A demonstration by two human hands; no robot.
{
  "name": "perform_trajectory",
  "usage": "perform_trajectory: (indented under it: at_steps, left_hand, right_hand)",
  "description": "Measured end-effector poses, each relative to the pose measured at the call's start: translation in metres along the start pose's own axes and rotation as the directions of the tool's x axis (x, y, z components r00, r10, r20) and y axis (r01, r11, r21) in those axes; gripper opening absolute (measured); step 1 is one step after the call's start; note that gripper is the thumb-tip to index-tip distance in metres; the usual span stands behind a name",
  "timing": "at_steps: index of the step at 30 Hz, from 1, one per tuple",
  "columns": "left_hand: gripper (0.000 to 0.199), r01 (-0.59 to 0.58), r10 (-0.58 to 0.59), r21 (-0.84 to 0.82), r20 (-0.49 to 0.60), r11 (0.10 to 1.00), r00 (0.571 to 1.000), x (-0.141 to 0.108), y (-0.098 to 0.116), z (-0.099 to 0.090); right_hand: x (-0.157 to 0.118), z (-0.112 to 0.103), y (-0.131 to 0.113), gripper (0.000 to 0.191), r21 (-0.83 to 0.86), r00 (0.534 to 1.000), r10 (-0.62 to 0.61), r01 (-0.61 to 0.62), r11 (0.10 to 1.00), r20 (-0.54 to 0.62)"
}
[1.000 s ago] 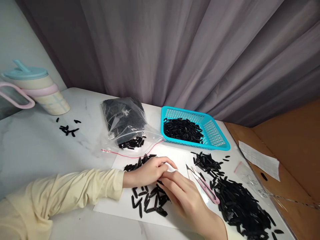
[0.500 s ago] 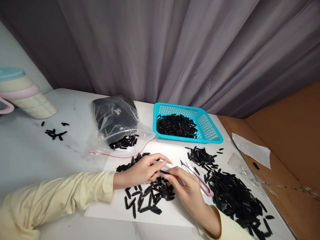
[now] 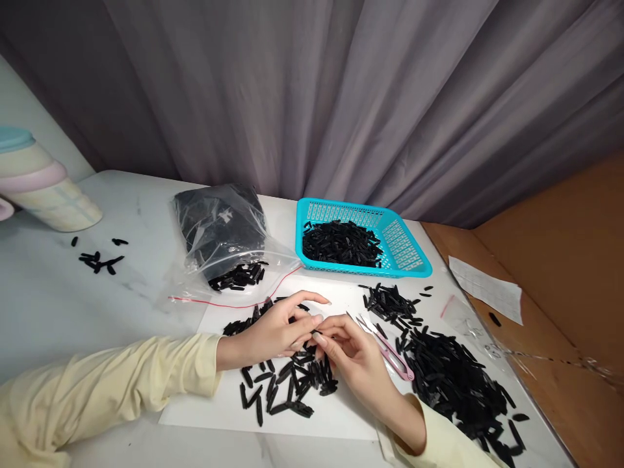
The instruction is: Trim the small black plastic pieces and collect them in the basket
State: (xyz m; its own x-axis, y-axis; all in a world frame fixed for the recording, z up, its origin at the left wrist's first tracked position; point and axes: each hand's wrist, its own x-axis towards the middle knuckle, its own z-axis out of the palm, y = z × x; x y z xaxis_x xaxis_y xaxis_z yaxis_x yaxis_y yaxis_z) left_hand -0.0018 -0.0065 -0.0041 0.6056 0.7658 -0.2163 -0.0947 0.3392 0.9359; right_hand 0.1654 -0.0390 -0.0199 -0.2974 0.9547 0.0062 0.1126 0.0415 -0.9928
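Observation:
My left hand and my right hand meet fingertip to fingertip over a white sheet. Between them is a small black strip, mostly hidden by the thumbs and fingers. Both hands are closed in a pinch around it, the left index finger stretched out above. Loose black strips of the same kind lie scattered on the sheet beneath my hands. Just right of my right hand are pink-handled thread snips, blades pointing up and left.
A turquoise basket holding black strips stands at the back. Left of it lies a clear zip bag with black contents. A large pile of strips and a smaller one are at right. A tumbler stands far left.
My right hand's fingers have closed in nearer to the left fingertips, covering more of the strip. The view has shifted slightly, so the scene sits a little further left.

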Motion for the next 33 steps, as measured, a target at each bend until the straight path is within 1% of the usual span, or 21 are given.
perform_trajectory:
  at_steps: [1,3,6,8,10,12,15,18,20,22,24,26,30,33]
  left_hand:
    - [0.038,-0.006,0.006,0.000,-0.001,1.000,1.000,0.0003,-0.0002,-0.0001]
    - [0.040,-0.012,0.012,0.001,-0.001,1.000,1.000,0.0007,-0.0007,-0.0003]
    - [0.042,-0.015,0.015,0.009,0.007,1.000,1.000,0.0006,-0.0014,-0.0006]
    - [0.041,-0.019,0.018,0.011,0.007,1.000,1.000,0.0004,-0.0018,-0.0007]
    - [0.040,-0.018,0.018,0.002,-0.005,1.000,1.000,0.0006,-0.0020,-0.0007]
    - [0.039,-0.016,0.016,-0.007,-0.022,1.000,1.000,0.0011,-0.0024,-0.0007]
    - [0.038,-0.019,0.019,-0.004,-0.025,1.000,0.999,0.0020,-0.0042,-0.0012]
    - [0.039,-0.017,0.016,0.019,0.012,1.000,1.000,0.0025,-0.0068,-0.0018]
    - [0.039,-0.005,0.003,0.041,0.052,0.999,0.999,0.0025,-0.0075,-0.0018]
    - [0.040,0.020,-0.026,0.057,0.095,0.998,0.995,0.0021,-0.0068,-0.0014]
    - [0.040,0.044,-0.052,0.059,0.138,0.997,0.989,0.0015,-0.0057,-0.0007]
    - [0.040,0.049,-0.057,0.052,0.163,0.997,0.985,0.0008,-0.0050,-0.0003]
    - [0.040,0.015,-0.020,0.036,0.149,0.999,0.989,0.0001,-0.0056,-0.0009]
    - [0.040,-0.004,0.003,0.006,0.116,1.000,0.993,0.0005,-0.0052,-0.0019]
  right_hand:
    - [0.0004,0.0000,0.0000,0.015,0.030,1.000,0.018,-0.019,0.999,0.018]
    - [0.0005,-0.0004,-0.0003,0.018,0.037,0.998,0.029,-0.031,0.999,0.048]
    - [-0.0006,-0.0026,0.0000,0.019,-0.001,0.997,0.021,-0.021,1.000,0.070]
    - [-0.0013,-0.0046,0.0014,0.020,0.005,0.997,0.000,-0.001,1.000,0.082]
    - [-0.0014,-0.0063,0.0032,0.023,0.020,0.997,-0.017,0.015,1.000,0.078]
    - [-0.0008,-0.0070,0.0046,0.023,0.032,0.999,-0.017,0.015,0.999,0.049]
    - [0.0011,-0.0053,0.0041,0.018,0.125,0.999,0.041,-0.037,0.991,-0.031]
    - [0.0030,-0.0019,0.0013,0.031,0.265,0.986,0.148,-0.123,0.956,-0.074]
    - [0.0036,0.0001,-0.0004,0.039,0.296,0.980,0.188,-0.160,0.942,-0.070]
    - [0.0036,0.0012,-0.0008,0.042,0.283,0.981,0.179,-0.149,0.947,-0.081]
    - [0.0031,0.0016,0.0000,0.042,0.244,0.985,0.130,-0.099,0.965,-0.115]
    - [0.0025,0.0012,0.0016,0.037,0.171,0.986,0.068,-0.042,0.984,-0.149]
    - [0.0012,-0.0008,0.0043,0.022,0.016,0.986,-0.016,0.019,1.000,-0.167]
    - [0.0005,-0.0023,0.0036,0.014,0.008,0.989,-0.034,0.035,0.999,-0.143]
